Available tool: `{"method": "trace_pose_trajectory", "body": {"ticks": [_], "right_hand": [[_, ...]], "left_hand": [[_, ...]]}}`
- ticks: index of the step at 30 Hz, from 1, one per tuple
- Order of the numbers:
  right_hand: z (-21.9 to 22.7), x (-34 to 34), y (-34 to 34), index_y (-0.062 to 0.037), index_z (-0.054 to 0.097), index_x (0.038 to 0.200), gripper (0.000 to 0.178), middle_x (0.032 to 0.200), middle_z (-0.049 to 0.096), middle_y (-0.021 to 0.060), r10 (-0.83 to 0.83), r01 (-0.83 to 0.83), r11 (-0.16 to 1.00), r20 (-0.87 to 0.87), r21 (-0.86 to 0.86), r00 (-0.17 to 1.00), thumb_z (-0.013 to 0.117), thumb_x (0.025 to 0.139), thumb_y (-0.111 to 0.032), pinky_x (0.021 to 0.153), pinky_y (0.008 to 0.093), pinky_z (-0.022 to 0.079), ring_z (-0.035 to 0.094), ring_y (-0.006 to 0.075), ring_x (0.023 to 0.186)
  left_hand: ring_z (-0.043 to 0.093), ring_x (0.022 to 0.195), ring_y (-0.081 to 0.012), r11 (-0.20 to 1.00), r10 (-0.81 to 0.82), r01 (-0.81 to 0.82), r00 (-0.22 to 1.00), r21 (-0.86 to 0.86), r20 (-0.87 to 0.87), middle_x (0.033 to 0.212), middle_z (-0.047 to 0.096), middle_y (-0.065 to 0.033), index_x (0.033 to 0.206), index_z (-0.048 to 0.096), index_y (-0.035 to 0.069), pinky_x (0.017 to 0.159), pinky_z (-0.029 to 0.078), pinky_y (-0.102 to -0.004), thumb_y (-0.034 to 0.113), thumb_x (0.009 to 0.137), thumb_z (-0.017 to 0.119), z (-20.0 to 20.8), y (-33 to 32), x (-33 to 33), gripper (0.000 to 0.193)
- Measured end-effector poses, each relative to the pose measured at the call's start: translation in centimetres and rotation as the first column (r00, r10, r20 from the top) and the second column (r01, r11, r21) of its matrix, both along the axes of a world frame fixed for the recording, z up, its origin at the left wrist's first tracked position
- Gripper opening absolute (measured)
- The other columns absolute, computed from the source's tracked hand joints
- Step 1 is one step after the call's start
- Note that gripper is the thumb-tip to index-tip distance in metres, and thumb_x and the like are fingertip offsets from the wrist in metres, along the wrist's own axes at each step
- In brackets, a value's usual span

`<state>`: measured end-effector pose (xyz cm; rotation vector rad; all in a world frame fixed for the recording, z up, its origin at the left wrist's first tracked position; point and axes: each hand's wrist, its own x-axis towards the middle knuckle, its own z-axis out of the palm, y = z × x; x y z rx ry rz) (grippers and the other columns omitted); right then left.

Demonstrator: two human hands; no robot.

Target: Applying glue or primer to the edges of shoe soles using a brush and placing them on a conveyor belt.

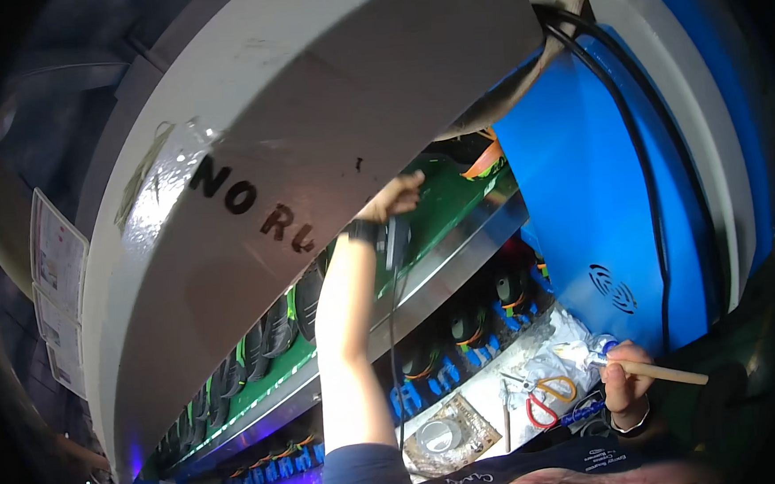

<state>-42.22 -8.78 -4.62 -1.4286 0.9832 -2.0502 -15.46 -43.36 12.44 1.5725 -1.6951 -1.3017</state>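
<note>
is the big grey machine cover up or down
Up: the cover is tilted high, and the left hand reaches under it toward the green belt.

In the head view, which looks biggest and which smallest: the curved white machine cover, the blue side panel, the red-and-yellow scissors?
Largest to smallest, as they look:
1. Curved white machine cover, though it is nearest the camera, which swells it.
2. Blue side panel.
3. Red-and-yellow scissors, plainly smallest.
</note>
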Motion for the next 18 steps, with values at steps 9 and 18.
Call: {"method": "trace_pose_trajectory", "body": {"ticks": [9, 18], "right_hand": [[0.7, 2.1, -3.0, 0.0034, 0.049, 0.085, 0.017, 0.063, 0.051, 0.0099, 0.203, -0.201, 0.978, 0.015, -0.059, 0.979, 0.054, 0.073, -0.007, 0.048, 0.024, 0.036, 0.046, 0.0146, 0.052], [1.2, 3.2, -2.0, 0.0043, 0.049, 0.086, 0.017, 0.061, 0.048, 0.008, 0.255, -0.252, 0.966, 0.052, -0.058, 0.966, 0.054, 0.075, -0.008, 0.048, 0.0228, 0.035, 0.044, 0.0124, 0.051]], "left_hand": [[0.059, 0.07, -0.0318, 0.635, 0.76, -0.168, -0.038, -0.754, 0.648, 0.073, 0.059, -0.0162, 0.097, 0.046, -0.003, 0.064, 0.047, -0.0369, 0.072, 0.056, 0.052, -1.1, 20.9, 9.1, 0.086], [0.053, 0.093, -0.0364, 0.585, 0.81, -0.449, 0.274, -0.676, 0.518, 0.099, 0.052, -0.0291, 0.111, 0.031, -0.009, 0.081, 0.042, -0.0378, 0.045, 0.054, 0.069, 0.5, 20.9, 10.7, 0.087]]}}
